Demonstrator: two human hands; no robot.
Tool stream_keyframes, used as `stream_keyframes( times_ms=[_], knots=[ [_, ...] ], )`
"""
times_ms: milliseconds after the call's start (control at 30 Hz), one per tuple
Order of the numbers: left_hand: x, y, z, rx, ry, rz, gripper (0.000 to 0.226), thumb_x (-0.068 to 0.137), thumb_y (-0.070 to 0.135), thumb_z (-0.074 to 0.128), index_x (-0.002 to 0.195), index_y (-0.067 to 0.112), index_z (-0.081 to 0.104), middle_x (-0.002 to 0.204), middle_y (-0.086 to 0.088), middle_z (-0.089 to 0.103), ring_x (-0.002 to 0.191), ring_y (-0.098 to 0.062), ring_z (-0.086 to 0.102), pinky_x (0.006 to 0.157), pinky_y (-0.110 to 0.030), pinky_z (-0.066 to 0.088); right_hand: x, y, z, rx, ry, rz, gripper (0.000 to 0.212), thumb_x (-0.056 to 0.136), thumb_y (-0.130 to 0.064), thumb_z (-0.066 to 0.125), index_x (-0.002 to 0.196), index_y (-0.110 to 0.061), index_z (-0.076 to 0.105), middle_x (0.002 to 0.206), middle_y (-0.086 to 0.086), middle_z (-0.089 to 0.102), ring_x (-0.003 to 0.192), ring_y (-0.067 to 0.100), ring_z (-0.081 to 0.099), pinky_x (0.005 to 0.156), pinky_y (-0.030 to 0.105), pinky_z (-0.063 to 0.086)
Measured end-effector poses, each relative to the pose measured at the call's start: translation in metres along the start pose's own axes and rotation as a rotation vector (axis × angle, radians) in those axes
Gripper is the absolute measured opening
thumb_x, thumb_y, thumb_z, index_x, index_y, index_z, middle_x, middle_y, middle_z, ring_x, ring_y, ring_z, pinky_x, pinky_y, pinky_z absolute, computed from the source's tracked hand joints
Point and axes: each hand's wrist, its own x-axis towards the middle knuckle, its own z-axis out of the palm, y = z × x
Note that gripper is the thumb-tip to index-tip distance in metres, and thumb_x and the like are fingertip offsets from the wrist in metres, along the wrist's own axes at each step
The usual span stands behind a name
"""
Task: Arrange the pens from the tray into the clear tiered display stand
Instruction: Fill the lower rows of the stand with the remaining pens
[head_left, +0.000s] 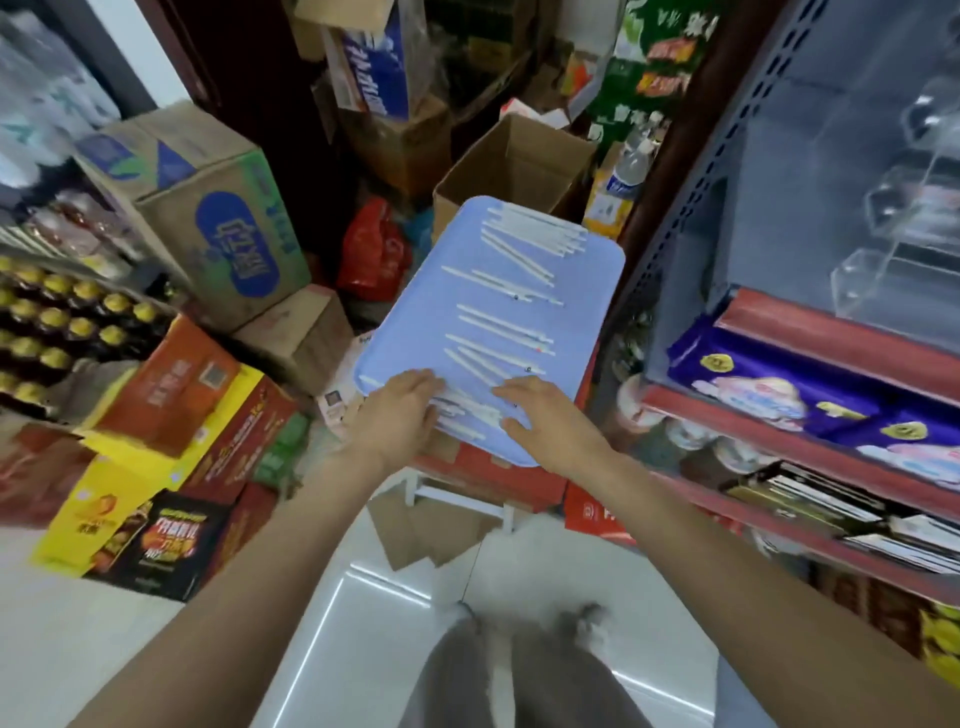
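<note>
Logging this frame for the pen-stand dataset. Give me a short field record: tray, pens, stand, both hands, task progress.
tray: light blue tray, resting on red cartons beside the shelf unit
pens: white pens lying loose across the tray in several clusters
stand: clear tiered display stand on the upper shelf at right; no pens visible in it
left hand: left hand spread over pens at the near end of the tray; grip unclear
right hand: right hand flat over the same near cluster; grip unclear
progress: no pens moved to the stand yet
</note>
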Motion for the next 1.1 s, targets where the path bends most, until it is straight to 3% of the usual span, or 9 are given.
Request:
stream_keyframes(
  times_ms=[100, 300, 533, 633, 733, 800, 933, 1033, 1100],
  knots=[
    [-0.004, -0.019, 0.012, -0.017, -0.071, 0.080, 0.056, 0.094, 0.032, 0.020, 0.147, 0.011, 0.024, 0.156, -0.007, 0.014, 0.145, -0.025, 0.014, 0.117, -0.039, 0.020, 0.011, -0.008, 0.017, -0.071, -0.022, 0.030, 0.044, 0.099, -0.022, 0.044, 0.143, -0.019, 0.037, 0.149, 0.003, 0.031, 0.135, 0.023, 0.029, 0.106, 0.039, 0.035],
    [0.008, -0.028, 0.018, 0.026, -0.146, 0.094, 0.055, 0.103, 0.030, 0.027, 0.150, 0.020, 0.002, 0.158, 0.002, -0.009, 0.146, -0.018, -0.008, 0.117, -0.037, 0.003, 0.036, -0.018, 0.022, -0.214, 0.002, 0.153, 0.037, 0.098, -0.021, 0.047, 0.133, -0.011, 0.041, 0.128, 0.014, 0.042, 0.117, 0.032, 0.041, 0.089, 0.047, 0.045],
    [0.014, -0.036, 0.016, -0.028, -0.081, 0.107, 0.054, 0.101, 0.023, 0.035, 0.149, 0.019, 0.012, 0.158, -0.003, -0.002, 0.147, -0.021, -0.001, 0.118, -0.037, 0.007, 0.048, -0.019, 0.021, -0.206, -0.035, 0.244, 0.029, 0.098, -0.022, 0.047, 0.122, -0.005, 0.046, 0.124, 0.017, 0.045, 0.111, 0.034, 0.045, 0.084, 0.040, 0.040],
    [0.013, -0.037, 0.015, -0.038, -0.064, 0.095, 0.054, 0.100, 0.020, 0.037, 0.149, 0.018, 0.014, 0.158, -0.003, 0.000, 0.147, -0.022, 0.001, 0.118, -0.036, 0.007, 0.049, -0.020, 0.023, -0.173, -0.029, 0.244, 0.011, 0.098, -0.017, 0.048, 0.104, -0.007, 0.045, 0.106, 0.017, 0.044, 0.088, 0.033, 0.041, 0.074, 0.041, 0.036],
    [0.014, -0.035, 0.015, -0.017, -0.076, 0.071, 0.054, 0.101, 0.022, 0.037, 0.149, 0.020, 0.012, 0.158, -0.002, -0.002, 0.147, -0.019, 0.000, 0.117, -0.032, 0.005, 0.047, -0.024, 0.024, -0.189, -0.049, 0.245, 0.014, 0.098, -0.015, 0.046, 0.094, -0.012, 0.034, 0.094, 0.013, 0.034, 0.079, 0.029, 0.030, 0.069, 0.038, 0.030],
    [0.015, -0.036, 0.016, -0.009, -0.072, 0.067, 0.054, 0.101, 0.023, 0.036, 0.149, 0.020, 0.012, 0.158, -0.001, -0.003, 0.146, -0.019, -0.001, 0.117, -0.032, 0.005, 0.048, -0.027, 0.024, -0.192, -0.066, 0.246, 0.009, 0.098, -0.015, 0.047, 0.099, -0.009, 0.040, 0.098, 0.018, 0.038, 0.080, 0.032, 0.034, 0.069, 0.040, 0.032],
    [0.012, -0.037, 0.017, -0.006, -0.044, 0.079, 0.054, 0.100, 0.022, 0.037, 0.149, 0.022, 0.013, 0.159, -0.002, -0.002, 0.147, -0.019, 0.002, 0.118, -0.032, 0.008, 0.050, -0.027, 0.020, -0.146, -0.127, 0.278, 0.029, 0.098, -0.017, 0.049, 0.119, 0.001, 0.046, 0.121, 0.020, 0.044, 0.105, 0.037, 0.048, 0.085, 0.042, 0.042],
    [0.009, -0.034, 0.016, -0.140, -0.001, 0.054, 0.056, 0.098, 0.018, 0.045, 0.148, 0.021, 0.020, 0.159, -0.001, 0.001, 0.147, -0.018, 0.002, 0.118, -0.035, 0.019, 0.050, -0.025, 0.020, -0.080, -0.101, 0.271, 0.009, 0.097, -0.016, 0.051, 0.092, -0.008, 0.050, 0.089, 0.013, 0.044, 0.078, 0.030, 0.047, 0.073, 0.039, 0.038],
    [0.007, -0.030, 0.014, -0.253, 0.058, 0.029, 0.056, 0.096, 0.015, 0.049, 0.147, 0.019, 0.025, 0.159, 0.000, 0.004, 0.146, -0.016, 0.001, 0.112, -0.034, 0.030, 0.046, -0.022, 0.019, 0.014, -0.057, 0.319, 0.029, 0.095, -0.016, 0.054, 0.072, -0.010, 0.037, 0.071, 0.011, 0.031, 0.061, 0.026, 0.031, 0.065, 0.035, 0.027]
  ],
)
